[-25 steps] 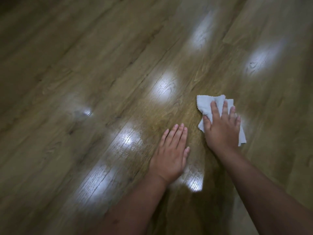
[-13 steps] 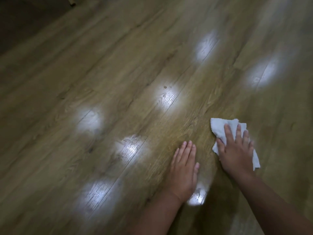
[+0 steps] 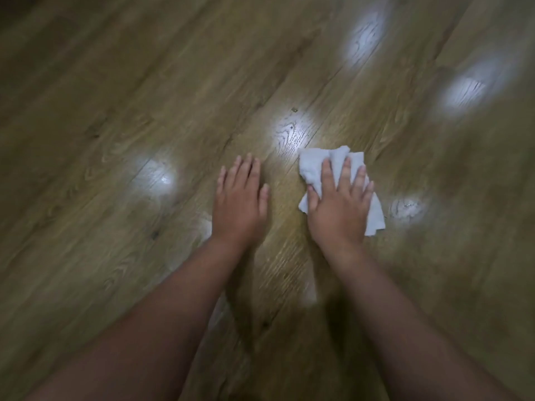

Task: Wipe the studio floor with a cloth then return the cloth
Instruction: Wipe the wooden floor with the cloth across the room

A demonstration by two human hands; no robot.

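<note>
Pressing flat, straight-fingered, the right hand (image 3: 338,206) pins a crumpled white cloth (image 3: 314,166) to the wooden floor (image 3: 144,111); its edges stick out around the palm. Left hand (image 3: 238,204) lies flat on the boards, holding nothing.

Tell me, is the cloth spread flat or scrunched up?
Scrunched up: the white cloth shows bunched folds under the right hand pressing it.

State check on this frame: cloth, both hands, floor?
cloth: white, bunched, flat on the floor under the right hand.
right hand: fingers straight and spread, pressing the cloth down.
left hand: palm flat on bare boards, holds nothing.
floor: glossy wood planks with bright light reflections, small specks ahead of the cloth.
</note>
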